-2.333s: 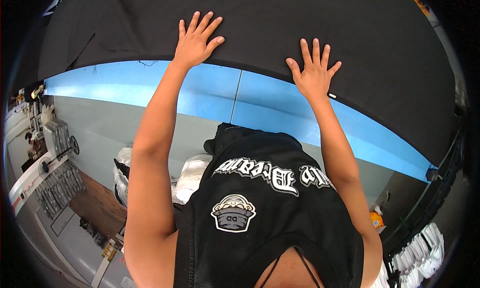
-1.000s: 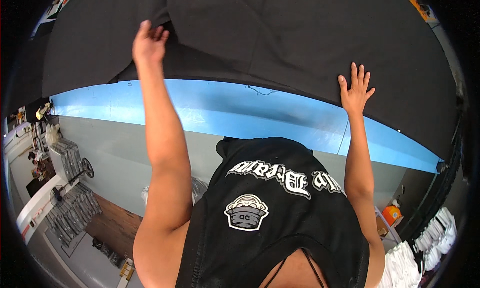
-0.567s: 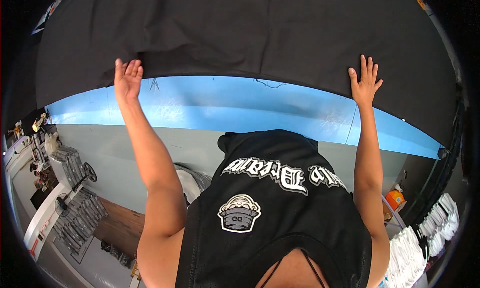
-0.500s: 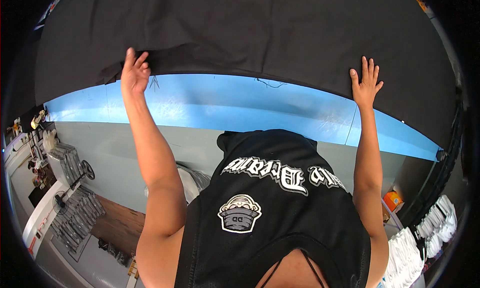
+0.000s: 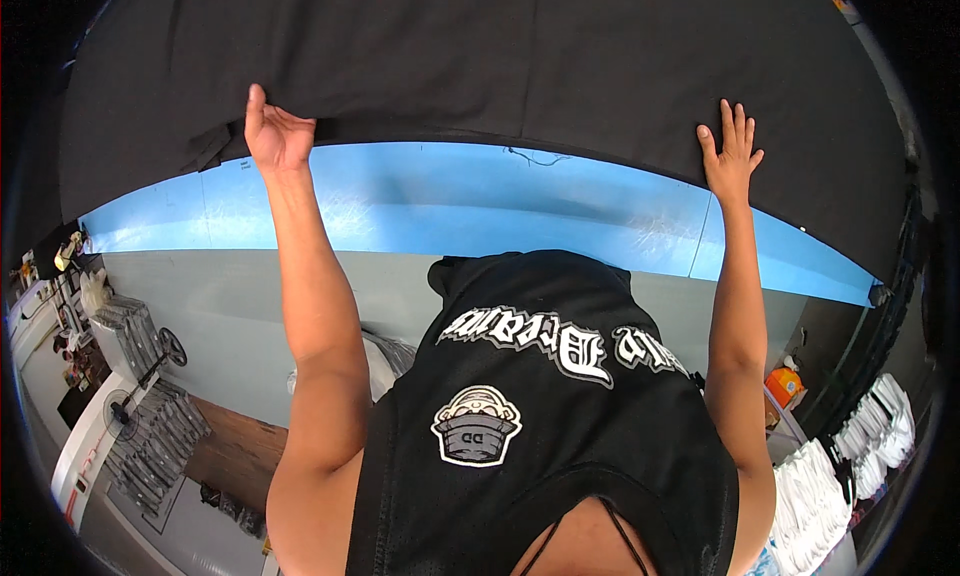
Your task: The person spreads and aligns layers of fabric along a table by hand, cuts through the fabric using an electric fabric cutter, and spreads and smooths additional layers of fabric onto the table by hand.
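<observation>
A wide black cloth covers the light-blue table, leaving a strip bare along the near edge. At the cloth's near edge on the left, my left hand is turned palm up, its thumb raised and apart from the fingers. The fingertips are partly hidden at the edge of the cloth. A small folded-over flap of cloth lies just left of that hand. Farther right, my right hand rests flat on the cloth near its edge, fingers spread.
A loose dark thread lies on the blue strip. Stacks of bagged grey items and a black fan are at the lower left. White bundles and an orange package sit at the lower right.
My left hand has shifted slightly right, and its fingers have turned in at the cloth edge. The cloth around it lies smoother. My right hand stays flat, almost in place.
</observation>
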`<move>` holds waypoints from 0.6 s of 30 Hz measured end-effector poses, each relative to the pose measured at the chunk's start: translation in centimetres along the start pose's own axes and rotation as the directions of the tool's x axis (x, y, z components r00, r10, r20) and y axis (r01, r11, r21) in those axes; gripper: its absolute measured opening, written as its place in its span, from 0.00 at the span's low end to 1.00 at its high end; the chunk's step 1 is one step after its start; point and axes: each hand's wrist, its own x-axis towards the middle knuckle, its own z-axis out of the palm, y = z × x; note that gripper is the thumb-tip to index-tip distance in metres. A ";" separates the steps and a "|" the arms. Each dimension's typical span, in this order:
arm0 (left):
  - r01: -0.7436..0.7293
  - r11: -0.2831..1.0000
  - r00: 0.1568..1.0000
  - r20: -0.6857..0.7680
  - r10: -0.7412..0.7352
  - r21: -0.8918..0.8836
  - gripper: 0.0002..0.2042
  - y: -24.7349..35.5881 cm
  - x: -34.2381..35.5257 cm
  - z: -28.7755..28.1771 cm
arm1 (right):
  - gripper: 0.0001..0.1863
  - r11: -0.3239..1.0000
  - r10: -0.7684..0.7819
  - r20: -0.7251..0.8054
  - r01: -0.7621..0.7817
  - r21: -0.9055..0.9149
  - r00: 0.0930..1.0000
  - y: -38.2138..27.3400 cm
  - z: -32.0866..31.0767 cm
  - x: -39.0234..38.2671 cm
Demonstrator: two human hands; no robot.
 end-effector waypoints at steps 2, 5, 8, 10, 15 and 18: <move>0.005 0.998 1.000 0.025 -0.004 -0.057 0.16 -0.6 -1.1 0.0 | 0.33 1.000 0.003 0.001 -0.003 -0.001 1.000 0.5 0.0 0.0; 0.131 0.975 0.990 0.071 -0.120 -0.177 0.11 0.5 -1.3 -4.7 | 0.33 1.000 -0.001 0.007 0.001 -0.027 1.000 0.1 0.1 -0.1; 0.236 0.969 0.967 0.076 -0.241 0.077 0.11 1.0 -2.0 -3.3 | 0.33 1.000 -0.013 -0.002 0.013 -0.021 1.000 -0.1 -0.1 0.2; 0.220 0.966 0.974 0.022 -0.225 0.140 0.13 1.0 -1.9 -3.0 | 0.34 0.999 -0.011 0.002 0.011 -0.036 1.000 0.2 -0.1 0.4; -0.037 0.798 0.970 -0.170 0.174 0.601 0.16 2.1 -3.7 -0.5 | 0.34 0.999 -0.029 -0.044 0.028 -0.015 0.999 -0.8 -0.6 0.4; 0.047 0.280 0.885 -0.170 0.433 0.959 0.22 2.3 -3.1 -5.5 | 0.34 0.999 -0.023 -0.059 0.021 -0.036 0.998 -0.2 0.6 0.3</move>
